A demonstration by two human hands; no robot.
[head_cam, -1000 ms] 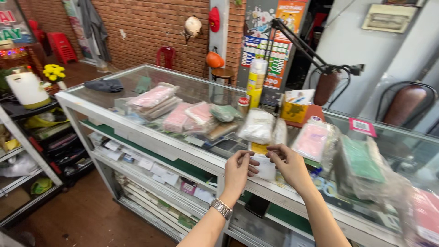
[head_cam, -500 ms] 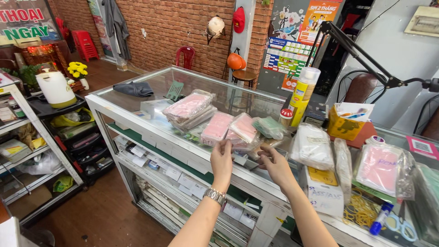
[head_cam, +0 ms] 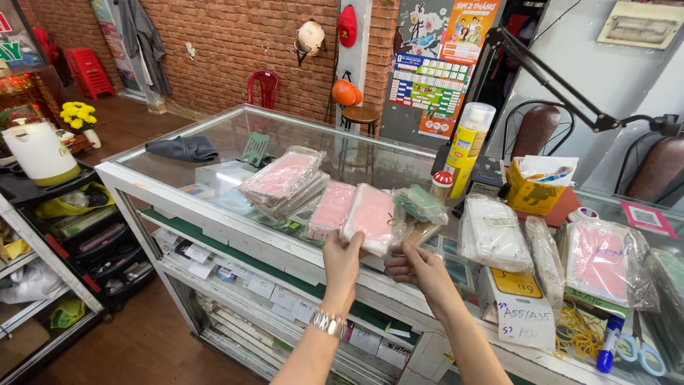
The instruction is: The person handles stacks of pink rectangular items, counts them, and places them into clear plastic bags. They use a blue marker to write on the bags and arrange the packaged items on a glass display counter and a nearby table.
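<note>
Both hands on one pink packet [head_cam: 370,217]: left hand [head_cam: 342,262] grip pinching its edge, right hand [head_cam: 417,269] fingers curled beneath.

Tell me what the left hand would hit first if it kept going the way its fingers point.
The left hand points up and away, already against the pink bagged bundle. That comes first; beyond it, probably the green packet, though depth is unclear.

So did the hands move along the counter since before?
Yes. Both hands, the left hand and right hand, shifted left along the glass counter, from beside the yellow box to the pink packet.
</note>
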